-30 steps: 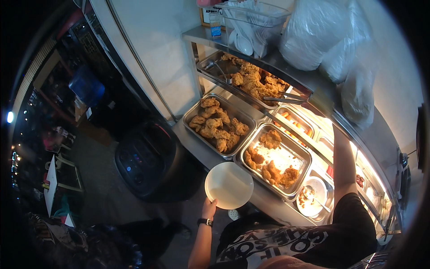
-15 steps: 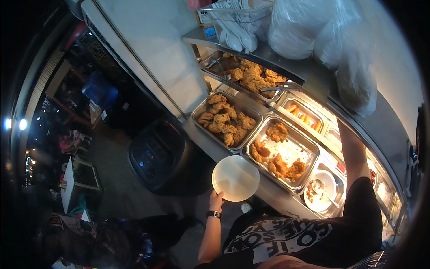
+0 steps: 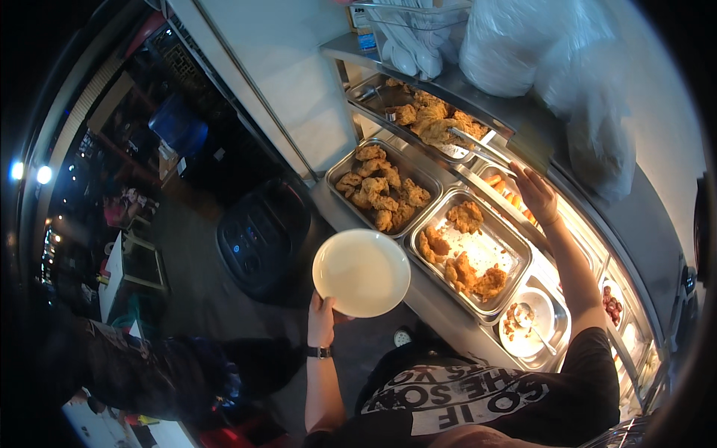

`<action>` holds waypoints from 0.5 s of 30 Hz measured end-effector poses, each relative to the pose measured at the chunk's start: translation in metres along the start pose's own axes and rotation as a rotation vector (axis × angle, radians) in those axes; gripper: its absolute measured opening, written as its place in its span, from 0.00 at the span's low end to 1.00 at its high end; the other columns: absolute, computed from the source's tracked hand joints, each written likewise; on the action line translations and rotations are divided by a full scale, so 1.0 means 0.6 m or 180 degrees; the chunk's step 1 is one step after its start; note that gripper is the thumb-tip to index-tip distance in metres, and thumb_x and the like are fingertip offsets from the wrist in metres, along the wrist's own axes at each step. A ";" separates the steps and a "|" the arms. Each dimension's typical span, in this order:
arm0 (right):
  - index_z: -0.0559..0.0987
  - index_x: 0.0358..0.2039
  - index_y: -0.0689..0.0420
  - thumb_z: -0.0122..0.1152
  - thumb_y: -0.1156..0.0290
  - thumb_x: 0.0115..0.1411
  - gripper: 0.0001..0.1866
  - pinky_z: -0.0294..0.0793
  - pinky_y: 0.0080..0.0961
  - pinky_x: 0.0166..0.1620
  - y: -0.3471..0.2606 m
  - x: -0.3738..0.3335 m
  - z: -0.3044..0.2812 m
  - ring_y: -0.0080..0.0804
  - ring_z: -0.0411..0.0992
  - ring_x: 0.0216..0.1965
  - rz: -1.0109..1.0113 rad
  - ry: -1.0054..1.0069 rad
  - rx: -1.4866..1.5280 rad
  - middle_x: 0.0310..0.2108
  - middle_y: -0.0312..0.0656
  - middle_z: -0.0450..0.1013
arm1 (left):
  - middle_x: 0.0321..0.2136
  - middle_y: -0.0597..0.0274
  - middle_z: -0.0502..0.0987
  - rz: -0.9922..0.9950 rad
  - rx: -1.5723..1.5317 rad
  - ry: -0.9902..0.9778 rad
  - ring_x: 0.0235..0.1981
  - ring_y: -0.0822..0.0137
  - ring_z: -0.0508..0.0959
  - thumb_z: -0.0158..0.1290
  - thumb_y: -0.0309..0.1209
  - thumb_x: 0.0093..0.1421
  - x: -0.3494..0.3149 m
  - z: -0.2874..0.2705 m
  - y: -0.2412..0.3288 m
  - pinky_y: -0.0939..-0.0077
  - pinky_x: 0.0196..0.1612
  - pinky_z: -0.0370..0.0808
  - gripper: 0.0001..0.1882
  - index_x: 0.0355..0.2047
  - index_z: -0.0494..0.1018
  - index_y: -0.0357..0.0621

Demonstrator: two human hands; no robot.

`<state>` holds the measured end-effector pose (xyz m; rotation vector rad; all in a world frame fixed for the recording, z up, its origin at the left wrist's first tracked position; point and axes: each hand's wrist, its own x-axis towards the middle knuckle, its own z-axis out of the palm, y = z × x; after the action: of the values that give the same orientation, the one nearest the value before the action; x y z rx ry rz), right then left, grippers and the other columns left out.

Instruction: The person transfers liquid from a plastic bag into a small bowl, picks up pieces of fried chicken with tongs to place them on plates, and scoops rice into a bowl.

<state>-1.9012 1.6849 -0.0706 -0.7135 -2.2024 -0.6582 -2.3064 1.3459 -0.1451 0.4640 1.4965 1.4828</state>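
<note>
My left hand (image 3: pixel 321 322) grips the near rim of a round, pale plate (image 3: pixel 361 273), held over the floor beside the counter. Nothing lies on the plate. With my right hand (image 3: pixel 535 196), at the end of an outstretched arm, I hold the handle end of metal tongs (image 3: pixel 478 143). Their tips reach over fried chicken (image 3: pixel 432 124) in the far tray, under the shelf. Part of the grip is hidden behind my fingers. Closer to the plate, a steel tray (image 3: pixel 332 173) is filled with fried chicken pieces, and another tray (image 3: pixel 526 257) has several pieces in it.
Sausages (image 3: pixel 497 183) fill a small pan below my right hand. A white bowl (image 3: pixel 547 306) with a spoon stands at the counter's near end. Overhead, a metal shelf (image 3: pixel 523 138) carries bagged goods (image 3: pixel 504 52) and plastic spoons (image 3: pixel 403 56). A black speaker-like box (image 3: pixel 261 239) stands on the left.
My right hand has come out from under the shelf and taken hold of the tongs, which now slant differently. The plate has shifted left and up with my left hand. The view has shifted slightly.
</note>
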 end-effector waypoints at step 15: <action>0.85 0.36 0.51 0.73 0.75 0.44 0.16 0.64 0.23 0.21 -0.143 0.062 -0.109 0.25 0.65 0.19 -0.1149 0.0186 0.0749 0.27 0.35 0.71 | 0.34 0.61 0.77 -0.0003 -0.0797 -0.1074 0.27 0.72 0.81 0.47 0.25 0.62 0.009 0.116 0.094 0.82 0.25 0.79 0.20 0.55 0.65 0.36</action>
<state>-1.9484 1.5929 -0.0228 -0.1749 -2.3252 -0.5716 -2.2721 1.4002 -0.0829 0.5307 1.0332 1.4825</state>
